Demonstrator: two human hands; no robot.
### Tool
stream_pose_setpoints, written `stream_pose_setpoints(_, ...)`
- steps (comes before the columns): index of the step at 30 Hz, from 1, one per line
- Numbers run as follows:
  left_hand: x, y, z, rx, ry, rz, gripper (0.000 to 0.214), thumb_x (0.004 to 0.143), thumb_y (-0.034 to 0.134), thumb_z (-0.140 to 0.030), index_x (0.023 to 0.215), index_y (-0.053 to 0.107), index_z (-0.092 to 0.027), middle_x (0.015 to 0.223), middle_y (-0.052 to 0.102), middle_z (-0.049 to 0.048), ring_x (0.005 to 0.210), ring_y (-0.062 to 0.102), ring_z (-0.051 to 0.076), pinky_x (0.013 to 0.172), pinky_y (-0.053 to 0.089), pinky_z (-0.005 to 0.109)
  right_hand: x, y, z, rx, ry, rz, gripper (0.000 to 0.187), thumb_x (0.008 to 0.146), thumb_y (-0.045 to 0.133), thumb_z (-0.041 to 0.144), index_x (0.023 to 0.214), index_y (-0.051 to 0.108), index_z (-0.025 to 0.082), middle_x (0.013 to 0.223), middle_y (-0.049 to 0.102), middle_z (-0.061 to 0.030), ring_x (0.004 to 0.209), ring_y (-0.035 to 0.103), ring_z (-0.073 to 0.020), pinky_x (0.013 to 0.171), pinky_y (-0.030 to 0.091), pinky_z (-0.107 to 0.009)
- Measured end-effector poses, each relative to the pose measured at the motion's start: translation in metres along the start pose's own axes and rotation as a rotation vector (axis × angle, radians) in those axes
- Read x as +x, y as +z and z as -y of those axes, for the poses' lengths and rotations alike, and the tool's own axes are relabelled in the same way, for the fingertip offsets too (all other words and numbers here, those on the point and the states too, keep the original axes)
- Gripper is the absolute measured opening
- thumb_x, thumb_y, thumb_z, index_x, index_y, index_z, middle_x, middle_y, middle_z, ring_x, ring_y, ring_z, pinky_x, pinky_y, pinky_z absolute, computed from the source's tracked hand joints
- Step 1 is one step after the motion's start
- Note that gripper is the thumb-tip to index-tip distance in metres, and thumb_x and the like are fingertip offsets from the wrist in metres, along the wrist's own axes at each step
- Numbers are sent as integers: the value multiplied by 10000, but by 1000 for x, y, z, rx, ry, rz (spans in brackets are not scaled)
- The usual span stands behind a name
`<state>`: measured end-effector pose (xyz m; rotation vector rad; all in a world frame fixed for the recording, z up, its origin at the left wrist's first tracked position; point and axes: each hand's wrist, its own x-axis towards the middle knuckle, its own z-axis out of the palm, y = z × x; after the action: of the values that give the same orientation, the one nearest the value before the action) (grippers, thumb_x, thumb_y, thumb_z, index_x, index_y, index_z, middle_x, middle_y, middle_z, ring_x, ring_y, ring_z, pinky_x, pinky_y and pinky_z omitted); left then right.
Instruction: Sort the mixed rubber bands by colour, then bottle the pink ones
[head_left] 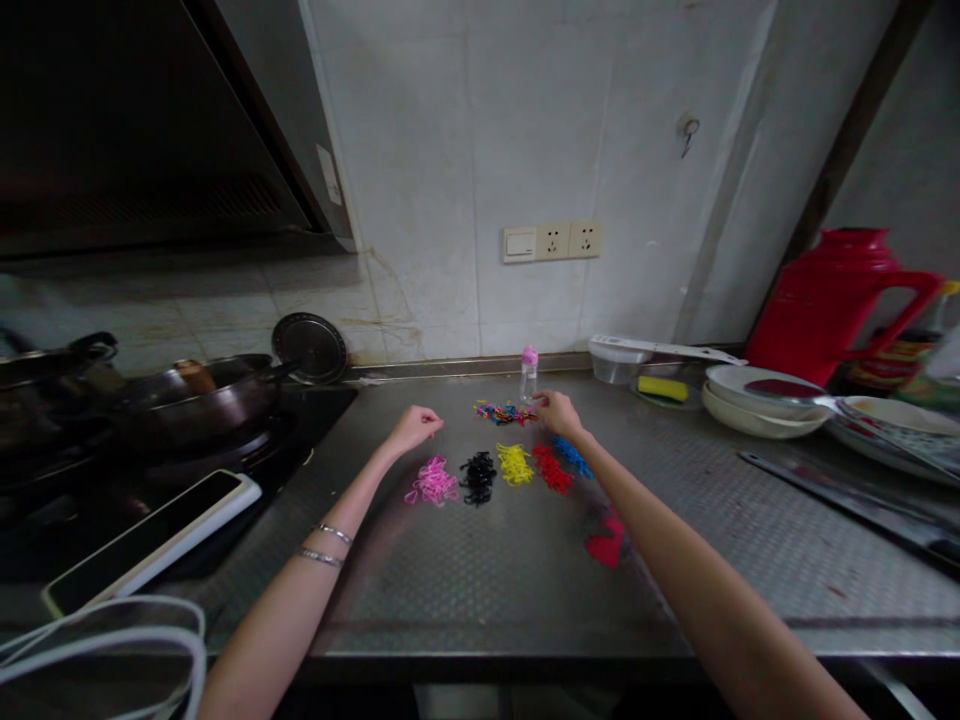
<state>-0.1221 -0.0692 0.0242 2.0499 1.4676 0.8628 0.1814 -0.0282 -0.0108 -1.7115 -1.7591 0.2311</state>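
Observation:
Small looped elastic bands lie on the steel counter in separate heaps: pink bands [435,482], black bands [478,478], yellow bands [514,464], red bands [553,469] and blue bands [574,457]. Behind them is a mixed-colour heap of bands [504,411]. My right hand [559,415] is at the right end of that mixed heap, fingertips pinched; whatever is in them is too small to tell. To the left of the mixed heap, above the pink bands, my left hand [415,428] hovers with fingers closed together, their contents unclear. A small clear bottle [529,375] with a pink cap stands behind the mixed heap.
Under my right forearm lies a red and clear packet [606,542]. On the right are a plastic tub [616,362], a yellow sponge [663,388], stacked bowls [765,410], a long knife [847,505] and a red thermos jug [832,310]. A pan [202,400] and a white-edged device [154,540] are left.

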Motion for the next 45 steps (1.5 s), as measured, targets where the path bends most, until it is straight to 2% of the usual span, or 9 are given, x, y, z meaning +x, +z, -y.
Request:
stream_pose_setpoints(4, 1, 1, 4, 3, 5, -1, 231, 656, 512, -300, 644, 632, -102, 486, 553, 16, 480, 490, 108, 500, 347, 206, -16, 3, 41, 122, -177, 24, 263, 685, 504, 172, 916, 631, 169, 756, 645, -32, 670, 559, -115, 592, 387, -184)
stream_pose_setpoints(11, 6, 5, 13, -2, 25, -5, 237, 657, 512, -304, 639, 630, -100, 484, 553, 14, 478, 488, 107, 489, 347, 205, -75, 19, 108, 216, -590, 268, 284, 684, 480, 111, 921, 625, 165, 734, 639, -21, 650, 553, -103, 598, 386, -178)
stream_pose_setpoints(15, 5, 6, 14, 9, 12, 1, 241, 650, 519, -309, 638, 631, -97, 483, 555, 16, 479, 489, 110, 482, 348, 205, -100, 21, 127, 143, -683, 327, 289, 698, 486, 121, 943, 617, 201, 827, 642, -25, 739, 561, -121, 667, 389, -195)
stream_pose_setpoints(20, 4, 6, 14, 15, 28, 5, 242, 653, 512, -306, 639, 634, -98, 483, 554, 17, 481, 490, 109, 486, 345, 205, -108, 20, 131, 148, -752, 349, 271, 709, 501, 140, 950, 607, 202, 887, 635, -28, 786, 556, -129, 701, 394, -208)
stream_pose_setpoints(23, 5, 7, 17, 19, 25, 13, 242, 649, 510, -304, 635, 633, -97, 480, 550, 16, 478, 488, 110, 490, 344, 210, -102, 17, 124, 166, -738, 308, 258, 725, 495, 153, 952, 608, 195, 903, 624, -34, 794, 550, -126, 716, 394, -214)
stream_pose_setpoints(28, 5, 10, 19, 19, 13, 11, 241, 651, 504, -303, 643, 633, -99, 484, 549, 13, 478, 483, 110, 494, 340, 210, -76, -1, 94, 180, -600, 150, 230, 757, 473, 186, 939, 611, 166, 902, 614, -62, 798, 543, -128, 740, 394, -239)
stream_pose_setpoints(35, 2, 11, 17, 52, -7, -2, 235, 652, 512, -304, 651, 637, -105, 501, 566, 19, 488, 493, 114, 493, 342, 210, -35, -34, 23, 51, -212, -58, 263, 743, 471, 231, 950, 623, 177, 918, 631, -62, 796, 561, -147, 737, 401, -231)
stream_pose_setpoints(40, 3, 14, 22, 32, -21, -57, 246, 662, 509, -316, 673, 638, -107, 515, 576, 24, 504, 509, 119, 511, 362, 216, -25, -37, -25, -11, -2, -53, 285, 720, 465, 228, 941, 640, 187, 902, 649, -56, 835, 575, -162, 736, 404, -226)
stream_pose_setpoints(45, 11, 18, 28, 4, -30, -116, 251, 674, 507, -312, 699, 638, -100, 562, 600, 38, 540, 533, 126, 548, 394, 225, -28, -28, -47, -45, 79, -6, 283, 698, 472, 221, 910, 655, 181, 875, 654, -63, 834, 584, -164, 711, 408, -216)
